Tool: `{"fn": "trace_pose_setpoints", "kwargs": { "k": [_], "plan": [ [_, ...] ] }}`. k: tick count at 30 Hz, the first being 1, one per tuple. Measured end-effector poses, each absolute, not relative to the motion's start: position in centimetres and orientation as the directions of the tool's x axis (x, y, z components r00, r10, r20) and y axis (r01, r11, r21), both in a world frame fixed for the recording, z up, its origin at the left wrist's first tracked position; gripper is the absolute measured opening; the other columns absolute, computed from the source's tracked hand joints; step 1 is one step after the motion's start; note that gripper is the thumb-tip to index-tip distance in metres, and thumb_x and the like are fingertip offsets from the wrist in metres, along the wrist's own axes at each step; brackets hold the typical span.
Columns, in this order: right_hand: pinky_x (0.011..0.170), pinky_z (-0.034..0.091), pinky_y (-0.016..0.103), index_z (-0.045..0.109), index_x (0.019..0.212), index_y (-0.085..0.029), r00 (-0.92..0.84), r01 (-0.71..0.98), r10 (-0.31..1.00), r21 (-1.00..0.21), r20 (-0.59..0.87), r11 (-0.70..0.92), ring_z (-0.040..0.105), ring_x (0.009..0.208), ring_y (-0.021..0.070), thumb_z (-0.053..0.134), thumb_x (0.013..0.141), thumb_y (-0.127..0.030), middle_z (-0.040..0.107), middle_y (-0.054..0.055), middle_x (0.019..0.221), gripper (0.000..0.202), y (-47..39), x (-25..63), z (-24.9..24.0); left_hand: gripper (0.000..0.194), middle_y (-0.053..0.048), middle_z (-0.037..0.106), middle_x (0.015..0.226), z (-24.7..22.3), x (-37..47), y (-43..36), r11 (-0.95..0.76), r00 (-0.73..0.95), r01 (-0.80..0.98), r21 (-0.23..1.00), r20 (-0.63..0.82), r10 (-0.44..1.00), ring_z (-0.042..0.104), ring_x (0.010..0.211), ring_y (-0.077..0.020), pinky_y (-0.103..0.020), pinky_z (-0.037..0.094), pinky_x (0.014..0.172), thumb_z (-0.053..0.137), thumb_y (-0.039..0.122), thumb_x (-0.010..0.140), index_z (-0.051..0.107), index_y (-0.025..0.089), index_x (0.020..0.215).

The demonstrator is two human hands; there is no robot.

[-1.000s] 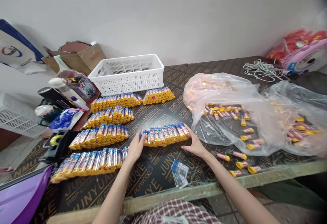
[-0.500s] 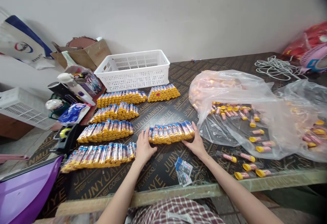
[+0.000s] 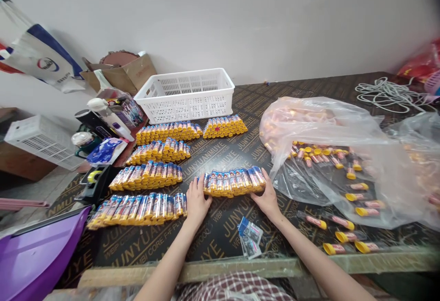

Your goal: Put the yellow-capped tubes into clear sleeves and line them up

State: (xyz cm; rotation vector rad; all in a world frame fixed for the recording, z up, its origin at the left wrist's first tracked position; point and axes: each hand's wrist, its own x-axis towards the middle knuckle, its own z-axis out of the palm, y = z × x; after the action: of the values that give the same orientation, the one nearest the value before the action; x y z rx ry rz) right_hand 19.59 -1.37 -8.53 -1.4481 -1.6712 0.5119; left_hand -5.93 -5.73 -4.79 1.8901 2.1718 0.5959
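The row of stacked tubes (image 3: 234, 182) lay directly between the two hands, to the right of the left hand (image 3: 198, 202) and to the left of the right hand (image 3: 266, 200). Its long axis ran crosswise from one hand to the other, and neither hand was clearly nearer, each being set at one end. Both hands were spread, thumb well apart from the fingers, cupped around the ends; how firmly they pressed could not be told. The tubes were slim, glossy cylinders, their yellow ends turned toward the person and their blue ends away. Small clear packets (image 3: 250, 237) with blue tops lay on the person's side of the right hand. Just beside the left hand, on its left, sat another stacked row (image 3: 137, 209), with similar rows beyond it. Loose clear tubes (image 3: 316, 221) with yellow caps were scattered to the right of the right hand, and beyond them a crinkled, translucent plastic bag (image 3: 309, 113) bulged with more. Ahead of the left hand, farther off, stood a rigid white basket (image 3: 185, 104) with slotted walls. The surface (image 3: 228, 152) under everything was dark, smooth board printed with tan lettering.
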Motion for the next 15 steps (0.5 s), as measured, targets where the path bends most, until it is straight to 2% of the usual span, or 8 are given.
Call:
{"fn": "trace_pose_setpoints", "kwargs": {
  "k": [7, 15],
  "plan": [
    [0.107, 0.032, 0.045, 0.024, 0.143, -0.02, 0.004, 0.602, 0.939, -0.751, 0.345, 0.273, 0.041, 0.127, 0.0276, 0.059, 0.068, -0.02, 0.042, 0.01, 0.138, 0.083, 0.9, 19.4, -8.7, 0.075, -0.014, 0.043, 0.136, -5.0, -5.7, -3.9, 0.123, -0.173, 0.922, 0.368, 0.107, 0.979, 0.036, 0.127, -0.0291, -0.042, 0.031, 0.102, 0.055, 0.014, 0.07, 0.028, 0.019, 0.14],
    [0.104, 0.035, 0.043, 0.026, 0.14, -0.017, 0.023, 0.614, 0.932, -0.74, 0.362, 0.272, 0.042, 0.126, 0.0285, 0.059, 0.06, -0.02, 0.043, 0.012, 0.138, 0.087, 10.8, 18.3, -8.3, 0.079, -0.013, 0.043, 0.136, -3.8, -6.0, 6.1, 0.16, -0.187, 0.923, 0.349, 0.046, 0.981, 0.038, 0.125, -0.0295, -0.042, 0.03, 0.101, 0.059, 0.017, 0.071, 0.023, 0.023, 0.141]
  ]
}}
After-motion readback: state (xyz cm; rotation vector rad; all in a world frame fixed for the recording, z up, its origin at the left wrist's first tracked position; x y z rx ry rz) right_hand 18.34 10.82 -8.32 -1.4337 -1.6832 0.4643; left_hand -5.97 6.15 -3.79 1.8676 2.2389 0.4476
